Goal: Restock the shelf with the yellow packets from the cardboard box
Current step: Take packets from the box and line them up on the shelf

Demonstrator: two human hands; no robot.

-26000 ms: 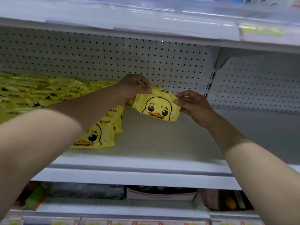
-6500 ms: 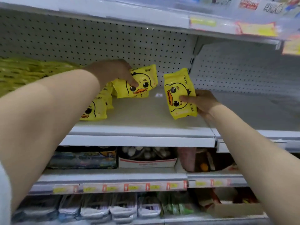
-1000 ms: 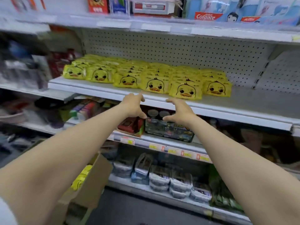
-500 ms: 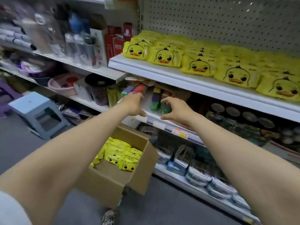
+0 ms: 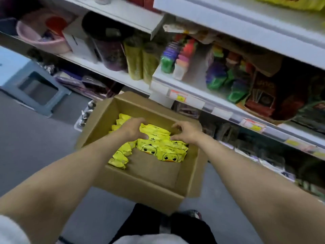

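An open cardboard box [image 5: 140, 189] stands on the floor below the shelves. Several yellow duck-face packets [image 5: 159, 149] lie in its far half, some flat, some on edge at the left [image 5: 121, 156]. Both my hands are down inside the box over the packets. My left hand [image 5: 132, 128] and my right hand [image 5: 187, 132] face each other, fingers loosely curved, with the top of the pile between them. Neither hand has closed round a packet. At the top right, a strip of stocked yellow packets [image 5: 297, 3] shows on the white shelf [image 5: 228, 20].
Lower shelves hold coloured goods [image 5: 226, 74], jars [image 5: 112, 53] and a pink basin [image 5: 42, 37]. A blue-grey step stool [image 5: 29, 81] stands on the grey floor at left. My dark-trousered legs [image 5: 158, 224] are just in front of the box.
My view has dropped from the shelf to the box. Both empty hands have come down from shelf height into the box, over the packets.
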